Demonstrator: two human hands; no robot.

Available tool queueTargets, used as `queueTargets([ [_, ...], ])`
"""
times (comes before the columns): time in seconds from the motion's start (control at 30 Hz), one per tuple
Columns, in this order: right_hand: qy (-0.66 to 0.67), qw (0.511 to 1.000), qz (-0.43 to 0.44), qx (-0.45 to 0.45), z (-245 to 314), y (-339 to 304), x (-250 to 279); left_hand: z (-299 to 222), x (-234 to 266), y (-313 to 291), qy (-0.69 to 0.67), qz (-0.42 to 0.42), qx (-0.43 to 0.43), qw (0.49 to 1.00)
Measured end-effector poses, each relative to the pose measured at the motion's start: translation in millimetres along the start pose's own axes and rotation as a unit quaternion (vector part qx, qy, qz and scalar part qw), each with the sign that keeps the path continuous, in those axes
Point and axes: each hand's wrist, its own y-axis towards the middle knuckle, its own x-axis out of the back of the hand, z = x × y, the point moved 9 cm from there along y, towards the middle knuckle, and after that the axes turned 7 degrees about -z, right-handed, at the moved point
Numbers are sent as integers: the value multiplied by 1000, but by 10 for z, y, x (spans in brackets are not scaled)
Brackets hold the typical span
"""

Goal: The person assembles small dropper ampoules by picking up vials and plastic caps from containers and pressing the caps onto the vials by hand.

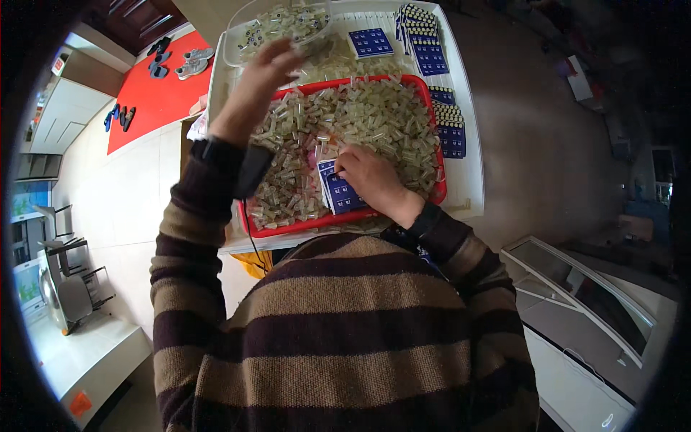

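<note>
My left hand (265,81) is raised over the far left corner of a red tray (252,232), beside a clear plastic tub (229,54) of small vials with dark-dotted ends. Its fingers look apart, slightly smeared by motion, with nothing visible in them. A heap of small clear vials (389,108) fills the red tray. Near the tray's front edge, my right hand (374,181) closes its curled fingers on the upper right edge of a small stack of blue cards (342,194) with white print. The fingertips cover that edge, so any small piece there is hidden.
The red tray rests on a white table (464,108) with raised edges. More loose vials lie behind the tray. A blue card stack (371,43) lies at the back; filled cards with pale-topped vials (430,54) line the right side. A folding chair frame (72,281) stands left.
</note>
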Motion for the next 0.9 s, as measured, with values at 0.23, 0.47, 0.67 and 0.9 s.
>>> queueTargets([
  [0.23, 146, 983, -56, -92, -436, 130, 1058, 672, -526, -778, 320, 197, -74, 924],
  [0.47, -203, 943, -53, -257, -1561, -167, 2028, 649, -551, -1037, 428, 140, -189, 873],
  [0.67, -162, 965, 16, -206, -1886, -258, 1322, 691, -518, -1005, 432, 118, -172, 877],
  [0.9, -144, 966, -156, -148, -1435, 15, 1217, 783, -483, -971, 409, 126, -107, 898],
])
